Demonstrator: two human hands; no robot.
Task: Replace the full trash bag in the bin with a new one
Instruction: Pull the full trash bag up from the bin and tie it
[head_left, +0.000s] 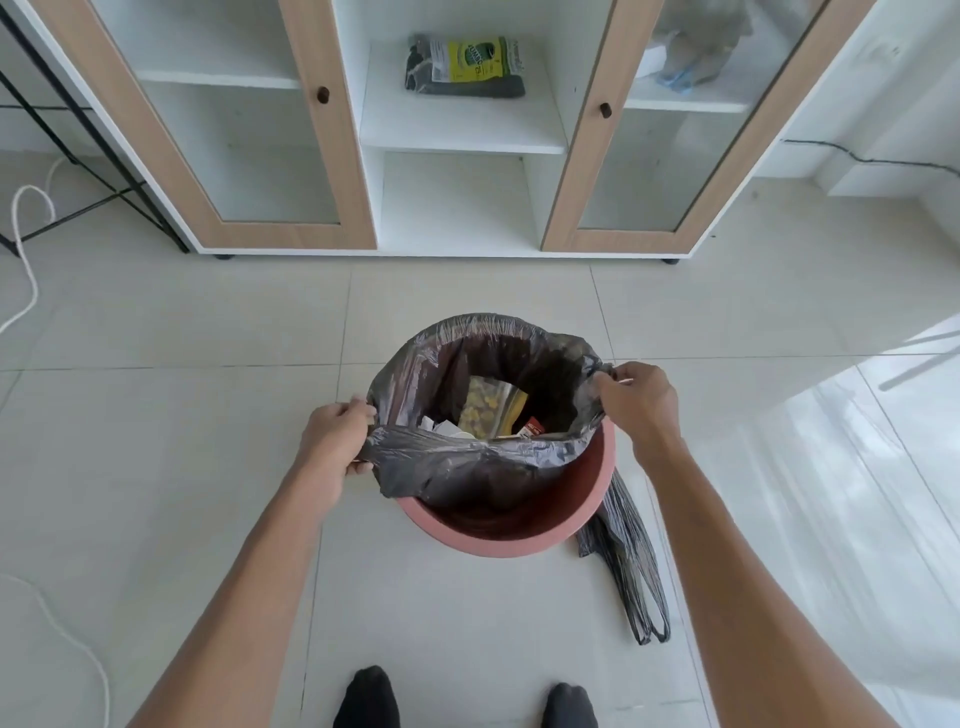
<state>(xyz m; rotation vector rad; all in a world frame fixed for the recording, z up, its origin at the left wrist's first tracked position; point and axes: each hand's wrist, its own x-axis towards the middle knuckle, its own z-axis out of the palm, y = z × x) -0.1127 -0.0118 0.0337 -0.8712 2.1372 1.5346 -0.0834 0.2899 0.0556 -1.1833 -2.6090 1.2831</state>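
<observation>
My left grip (335, 441) and right grip (636, 400) pinch opposite edges of the black trash bag (467, 467); load sits centred between, down in bin (509, 535).

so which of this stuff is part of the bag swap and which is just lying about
For the job: full trash bag, held at its rim by left hand and right hand; red bin; spare bag on the floor beside it.
Lying about: packet on the cabinet shelf; white cord.
</observation>
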